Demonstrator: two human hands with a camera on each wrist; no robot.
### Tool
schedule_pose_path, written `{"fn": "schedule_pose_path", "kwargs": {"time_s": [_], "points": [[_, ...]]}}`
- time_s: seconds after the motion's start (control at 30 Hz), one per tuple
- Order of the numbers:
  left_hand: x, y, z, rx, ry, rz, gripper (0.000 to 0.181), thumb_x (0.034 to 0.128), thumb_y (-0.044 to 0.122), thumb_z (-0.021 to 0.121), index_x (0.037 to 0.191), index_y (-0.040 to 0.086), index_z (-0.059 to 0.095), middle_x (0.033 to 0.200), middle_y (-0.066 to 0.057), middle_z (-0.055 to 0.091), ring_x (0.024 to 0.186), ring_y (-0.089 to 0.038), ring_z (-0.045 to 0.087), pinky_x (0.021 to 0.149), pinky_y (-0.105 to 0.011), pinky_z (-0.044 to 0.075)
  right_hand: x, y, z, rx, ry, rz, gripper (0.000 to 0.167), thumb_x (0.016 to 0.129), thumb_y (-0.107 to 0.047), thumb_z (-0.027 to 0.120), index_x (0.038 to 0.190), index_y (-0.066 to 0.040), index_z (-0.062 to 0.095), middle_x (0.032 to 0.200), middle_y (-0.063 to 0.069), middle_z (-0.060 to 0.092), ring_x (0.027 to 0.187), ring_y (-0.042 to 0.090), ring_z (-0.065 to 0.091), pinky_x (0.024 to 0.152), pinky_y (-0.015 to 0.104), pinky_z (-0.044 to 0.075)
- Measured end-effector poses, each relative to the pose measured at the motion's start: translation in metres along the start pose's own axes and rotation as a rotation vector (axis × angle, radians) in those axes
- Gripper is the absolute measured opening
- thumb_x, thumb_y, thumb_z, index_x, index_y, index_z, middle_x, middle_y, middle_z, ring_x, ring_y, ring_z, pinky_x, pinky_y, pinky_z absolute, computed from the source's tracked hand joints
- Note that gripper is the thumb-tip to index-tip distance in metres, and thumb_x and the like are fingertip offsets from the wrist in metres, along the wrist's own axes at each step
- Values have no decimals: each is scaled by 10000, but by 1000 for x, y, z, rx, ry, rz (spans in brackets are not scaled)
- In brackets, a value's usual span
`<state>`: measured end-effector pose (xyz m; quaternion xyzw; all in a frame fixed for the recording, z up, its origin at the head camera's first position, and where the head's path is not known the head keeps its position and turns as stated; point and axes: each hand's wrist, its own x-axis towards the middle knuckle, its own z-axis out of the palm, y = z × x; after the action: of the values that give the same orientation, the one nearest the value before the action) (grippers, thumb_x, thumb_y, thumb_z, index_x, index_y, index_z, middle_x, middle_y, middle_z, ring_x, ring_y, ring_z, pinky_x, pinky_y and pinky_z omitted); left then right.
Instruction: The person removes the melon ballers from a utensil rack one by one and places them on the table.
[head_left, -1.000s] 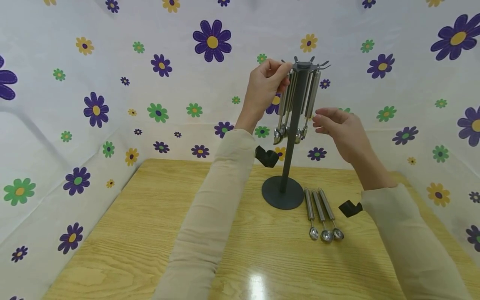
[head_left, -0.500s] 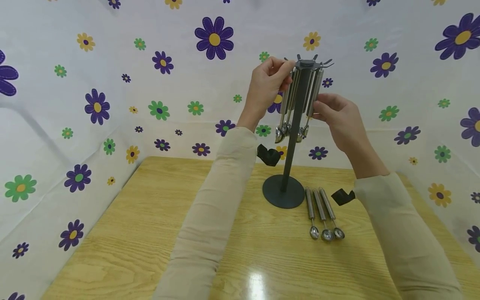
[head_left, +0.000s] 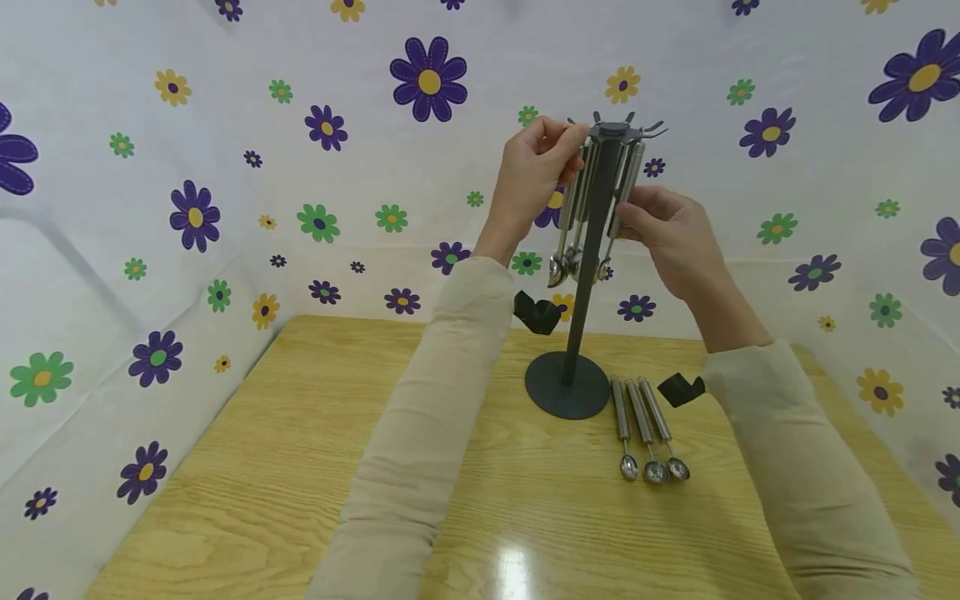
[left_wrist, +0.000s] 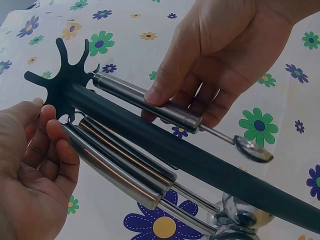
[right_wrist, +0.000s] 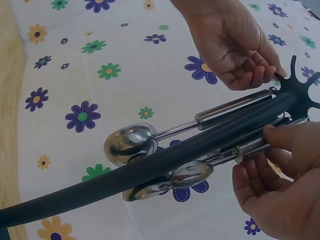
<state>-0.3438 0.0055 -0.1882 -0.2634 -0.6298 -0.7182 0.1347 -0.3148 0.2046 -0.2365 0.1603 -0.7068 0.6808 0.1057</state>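
Rack (head_left: 592, 242) stands upright; left grip (head_left: 536, 167) pinches its top, likely for steadiness; right grip (head_left: 671, 237) clasps spoon (left_wrist: 184, 120) by handle, perhaps to control its swing.

On my head feed I see a yellow wood-grain tabletop (head_left: 247, 458) carrying a white glare (head_left: 513, 573) low in view. Behind and on both sides, a white sheet (head_left: 360, 171) bears purple, green and yellow daisies (head_left: 428, 81).
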Motion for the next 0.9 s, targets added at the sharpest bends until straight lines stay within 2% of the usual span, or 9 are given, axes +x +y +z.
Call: {"fn": "schedule_pose_path", "kwargs": {"time_s": [0.1, 0.17, 0.23, 0.33, 0.5, 0.6, 0.73, 0.9], "points": [[0, 1, 0, 5, -3, 1, 131, 1045, 180, 646, 997, 62, 613, 811, -74, 627, 733, -180, 587, 735, -250, 554, -1, -3, -5, -122, -5, 28, 442, 1024, -243, 677, 1385, 6, 619, 1188, 50, 676, 1048, 200, 656, 1143, 363, 403], [0, 1, 1, 7, -4, 3, 132, 1044, 179, 648, 996, 61, 614, 810, -74, 629, 728, -181, 589, 731, -255, 552, -2, -7, -10, -215, -3, 60, 486, 1033, -307, 658, 1424, -23, 600, 1258, 49, 652, 1116, 196, 634, 1206, 438, 314], [0, 1, 1, 8, -6, 8, 133, 1044, 176, 646, 996, 57, 614, 809, -78, 633, 724, -185, 588, 726, -258, 550, -2, -10, -14, -297, -4, 91, 521, 1038, -362, 639, 1454, -54, 582, 1324, 52, 621, 1187, 201, 596, 1232, 488, 246], [0, 1, 2, 9, -4, 8, 133, 1044, 174, 646, 992, 57, 612, 809, -78, 633, 724, -182, 588, 723, -251, 547, -3, -13, -21, -350, -11, 116, 536, 1041, -390, 623, 1476, -82, 566, 1406, 56, 608, 1278, 247, 561, 1244, 539, 173], [0, 0, 1, 8, 4, 13, 131, 1045, 169, 644, 986, 56, 612, 807, -78, 632, 722, -180, 587, 714, -241, 545, -4, -17, -31, -348, -10, 122, 522, 1027, -399, 640, 1452, -98, 588, 1385, 39, 639, 1251, 209, 609, 1250, 563, 84], [0, 0, 1, 6, 3, 8, 133, 1046, 171, 644, 984, 58, 613, 808, -76, 631, 726, -177, 586, 719, -237, 545, -6, -17, -36, -314, 2, 115, 509, 1017, -371, 666, 1421, -67, 600, 1325, 38, 657, 1159, 146, 649, 1257, 526, 110], [0, -1, 1, 8, 3, 3, 132, 1048, 173, 641, 986, 60, 615, 808, -72, 628, 734, -170, 584, 733, -232, 546, -11, -15, -44, -308, 2, 130, 529, 1013, -364, 676, 1431, -56, 576, 1289, -11, 667, 1145, 124, 643, 1256, 508, 136], [0, 0, 1, 7, 6, 8, 127, 1048, 167, 639, 986, 59, 616, 805, -73, 625, 730, -170, 580, 733, -231, 547, -20, -14, -53, -331, 0, 172, 515, 983, -407, 708, 1364, -74, 611, 1220, -81, 706, 1111, 96, 658, 1240, 588, 45]]}}
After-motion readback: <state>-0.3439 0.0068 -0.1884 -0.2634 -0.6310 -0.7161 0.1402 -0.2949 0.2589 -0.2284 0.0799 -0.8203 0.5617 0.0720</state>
